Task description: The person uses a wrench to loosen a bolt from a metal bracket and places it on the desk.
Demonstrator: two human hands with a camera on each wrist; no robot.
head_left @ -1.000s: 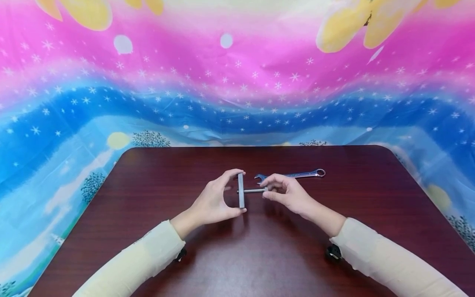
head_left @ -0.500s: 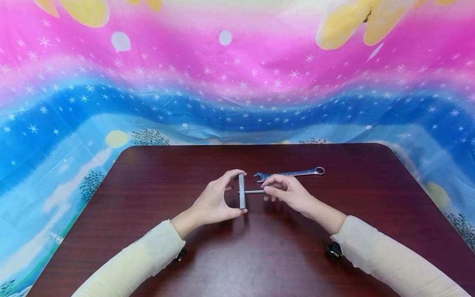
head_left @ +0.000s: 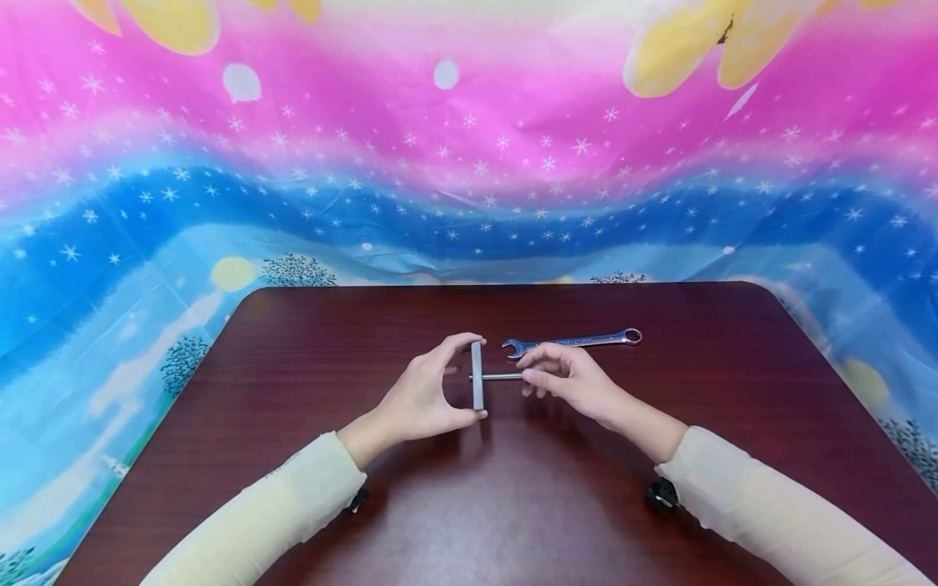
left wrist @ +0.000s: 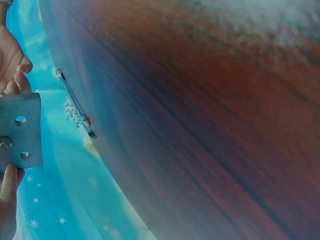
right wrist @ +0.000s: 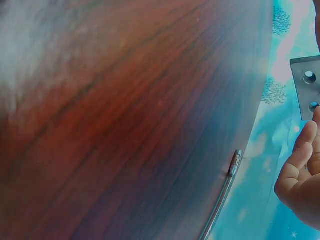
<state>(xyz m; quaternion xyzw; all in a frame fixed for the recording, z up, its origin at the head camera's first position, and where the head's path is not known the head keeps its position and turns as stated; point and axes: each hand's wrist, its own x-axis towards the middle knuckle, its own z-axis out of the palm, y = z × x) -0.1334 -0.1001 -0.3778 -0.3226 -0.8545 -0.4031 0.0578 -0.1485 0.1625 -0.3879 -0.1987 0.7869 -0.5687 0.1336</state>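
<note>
My left hand (head_left: pixel 419 395) holds a grey metal plate (head_left: pixel 478 376) on edge above the table, thumb at its near edge and a finger at its far edge. Round holes show in the plate (left wrist: pixel 31 132) in the left wrist view. A bolt (head_left: pixel 502 376) passes through it, and its threaded tip (left wrist: pixel 5 144) pokes out on the left side. My right hand (head_left: pixel 572 381) pinches the bolt's right end between thumb and fingers, which hide the head. In the right wrist view, the fingers of the right hand (right wrist: pixel 302 170) are beside the plate (right wrist: pixel 307 85).
A combination wrench (head_left: pixel 575 343) lies on the dark wooden table (head_left: pixel 469 505), just behind my right hand. A patterned cloth (head_left: pixel 469 163) hangs behind the table's far edge.
My right thumb and fingers have shifted on the bolt's end and now cover the head, which showed a second ago. The left hand and plate have stayed nearly still.
</note>
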